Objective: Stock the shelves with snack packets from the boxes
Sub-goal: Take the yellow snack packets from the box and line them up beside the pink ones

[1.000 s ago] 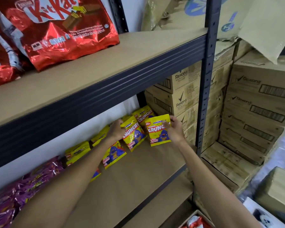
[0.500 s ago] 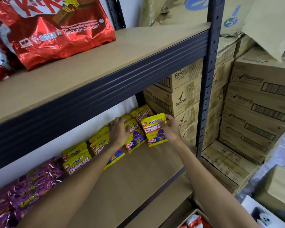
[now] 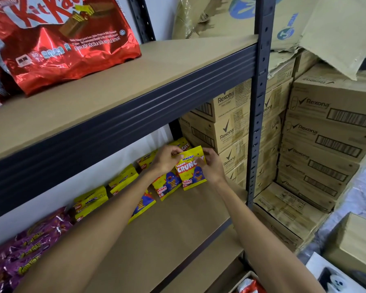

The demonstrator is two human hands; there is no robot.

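Note:
A yellow Monster Crunchy snack packet (image 3: pixel 192 172) stands upright at the back right of the middle shelf (image 3: pixel 171 227). My left hand (image 3: pixel 166 158) pinches its top left corner and my right hand (image 3: pixel 210 166) grips its right edge. Behind and to the left runs a row of several more yellow packets (image 3: pixel 123 180) leaning against the white wall. One of them (image 3: pixel 167 185) stands right beside the held packet.
Purple snack packets (image 3: pixel 28 248) fill the shelf's left end. A red KitKat bag (image 3: pixel 61 41) lies on the upper shelf. The dark upright post (image 3: pixel 259 123) stands just right of my hands. Stacked Rexona cartons (image 3: pixel 325 132) lie beyond it. A red packet (image 3: pixel 248 286) shows in a box below.
My left hand left the neighbouring packets and moved right onto the top of the held packet. Both hands now hold it, slightly further back on the shelf.

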